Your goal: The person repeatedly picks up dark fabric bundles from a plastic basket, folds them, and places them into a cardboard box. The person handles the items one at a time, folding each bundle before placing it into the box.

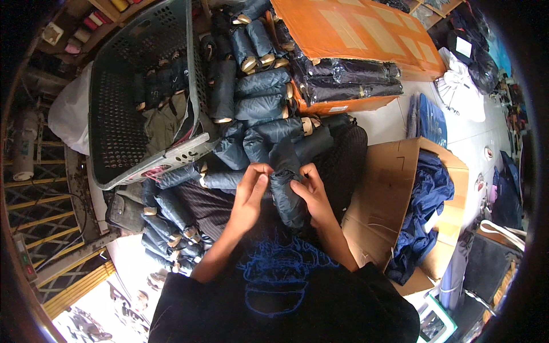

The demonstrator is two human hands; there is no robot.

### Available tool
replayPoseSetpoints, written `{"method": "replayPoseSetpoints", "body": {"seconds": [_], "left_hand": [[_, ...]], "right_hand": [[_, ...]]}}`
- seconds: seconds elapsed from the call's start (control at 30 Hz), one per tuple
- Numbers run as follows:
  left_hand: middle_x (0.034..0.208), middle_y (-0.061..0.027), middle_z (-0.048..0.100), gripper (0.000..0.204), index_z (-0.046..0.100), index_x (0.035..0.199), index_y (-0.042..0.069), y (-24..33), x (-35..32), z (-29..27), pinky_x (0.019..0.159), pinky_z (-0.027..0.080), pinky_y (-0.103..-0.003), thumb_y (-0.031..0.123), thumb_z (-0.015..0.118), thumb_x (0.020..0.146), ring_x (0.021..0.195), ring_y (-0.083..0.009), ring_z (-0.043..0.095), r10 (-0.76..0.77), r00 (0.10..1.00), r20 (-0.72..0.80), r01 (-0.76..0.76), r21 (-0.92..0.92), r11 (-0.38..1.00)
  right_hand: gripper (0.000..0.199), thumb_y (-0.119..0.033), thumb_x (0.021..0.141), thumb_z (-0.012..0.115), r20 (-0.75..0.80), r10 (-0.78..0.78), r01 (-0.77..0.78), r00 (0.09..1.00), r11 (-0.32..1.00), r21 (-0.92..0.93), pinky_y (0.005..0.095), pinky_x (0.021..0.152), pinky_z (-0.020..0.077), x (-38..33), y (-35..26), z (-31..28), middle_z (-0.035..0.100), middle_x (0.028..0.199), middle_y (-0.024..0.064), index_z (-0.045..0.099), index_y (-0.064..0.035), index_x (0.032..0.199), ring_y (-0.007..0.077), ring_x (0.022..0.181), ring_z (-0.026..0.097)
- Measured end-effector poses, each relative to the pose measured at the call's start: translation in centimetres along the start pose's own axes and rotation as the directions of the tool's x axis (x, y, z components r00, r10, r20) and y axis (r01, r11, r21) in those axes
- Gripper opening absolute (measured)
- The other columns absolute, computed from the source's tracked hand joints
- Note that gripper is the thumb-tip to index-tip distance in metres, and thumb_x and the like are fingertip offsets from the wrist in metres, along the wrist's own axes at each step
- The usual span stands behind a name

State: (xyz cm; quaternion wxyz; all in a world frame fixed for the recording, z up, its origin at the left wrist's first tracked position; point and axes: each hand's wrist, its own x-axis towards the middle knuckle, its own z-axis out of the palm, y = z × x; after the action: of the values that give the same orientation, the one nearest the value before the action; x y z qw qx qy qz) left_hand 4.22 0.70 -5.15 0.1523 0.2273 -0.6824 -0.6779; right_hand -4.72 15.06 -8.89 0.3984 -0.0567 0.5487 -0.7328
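Both my hands grip one dark navy rolled-up fabric bundle (284,191) held in front of my chest. My left hand (251,191) pinches its upper left side with the fingers closed. My right hand (311,191) holds its right side. A heap of similar dark rolled bundles with tan ends (257,91) lies just beyond my hands, and more of them (171,223) are piled by my left elbow.
A grey perforated plastic basket (123,108) lies tipped at the left with dark bundles inside. An orange cardboard box (354,34) with wrapped dark packs stands at the back. An open brown carton (394,188) with blue fabric sits at my right.
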Motion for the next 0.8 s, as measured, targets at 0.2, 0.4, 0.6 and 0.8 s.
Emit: {"method": "replayPoseSetpoints", "body": {"seconds": [0.2, 0.4, 0.6, 0.8], "left_hand": [[0.082, 0.0031, 0.052, 0.009, 0.055, 0.097, 0.001, -0.5, -0.1, -2.8, 0.068, 0.038, -0.019, 0.010, 0.057, 0.094, 0.077, -0.0031, 0.046, -0.173, 0.972, 0.156, 0.170, 0.035, 0.985], [0.081, -0.0138, 0.057, 0.011, 0.052, 0.090, 0.000, -2.6, -0.5, -1.3, 0.070, 0.047, -0.034, -0.006, 0.059, 0.084, 0.072, -0.0273, 0.058, 0.244, 0.969, -0.035, -0.207, 0.421, 0.883], [0.088, -0.0111, 0.052, 0.015, 0.049, 0.092, 0.000, -5.2, -0.5, 1.2, 0.073, 0.044, -0.029, -0.012, 0.051, 0.084, 0.080, -0.0211, 0.054, 0.381, 0.908, -0.172, -0.252, 0.502, 0.827], [0.095, -0.0057, 0.054, 0.009, 0.051, 0.099, 0.000, -3.6, 1.6, -0.1, 0.076, 0.040, -0.022, -0.005, 0.047, 0.093, 0.085, -0.0094, 0.049, 0.040, 0.991, 0.129, -0.064, 0.195, 0.979]], "right_hand": [[0.029, -0.005, 0.085, 0.064, 0.196, 0.019, 0.011, 0.980, 0.988, -0.152, 0.0252, 0.079, 0.0384, 0.0, -0.4, 0.7, 0.042, 0.096, -0.0002, 0.041, -0.0077, 0.101, 0.0080, 0.093, 0.042], [0.030, -0.003, 0.083, 0.066, 0.128, -0.030, 0.049, 0.991, 0.988, -0.144, 0.0248, 0.084, 0.0364, 0.4, 0.5, 1.0, 0.039, 0.095, -0.0009, 0.043, -0.0099, 0.101, 0.0082, 0.096, 0.042], [0.032, -0.004, 0.081, 0.068, 0.073, -0.068, 0.078, 0.995, 0.988, -0.135, 0.0242, 0.082, 0.0368, 1.3, 1.7, 0.0, 0.040, 0.094, -0.0016, 0.043, -0.0102, 0.100, 0.0076, 0.095, 0.043], [0.033, -0.009, 0.080, 0.071, 0.018, 0.023, -0.023, 1.000, 0.999, 0.025, 0.0256, 0.076, 0.0431, 1.0, 1.3, -1.3, 0.046, 0.095, -0.0007, 0.046, -0.0101, 0.100, 0.0089, 0.089, 0.049]]}}
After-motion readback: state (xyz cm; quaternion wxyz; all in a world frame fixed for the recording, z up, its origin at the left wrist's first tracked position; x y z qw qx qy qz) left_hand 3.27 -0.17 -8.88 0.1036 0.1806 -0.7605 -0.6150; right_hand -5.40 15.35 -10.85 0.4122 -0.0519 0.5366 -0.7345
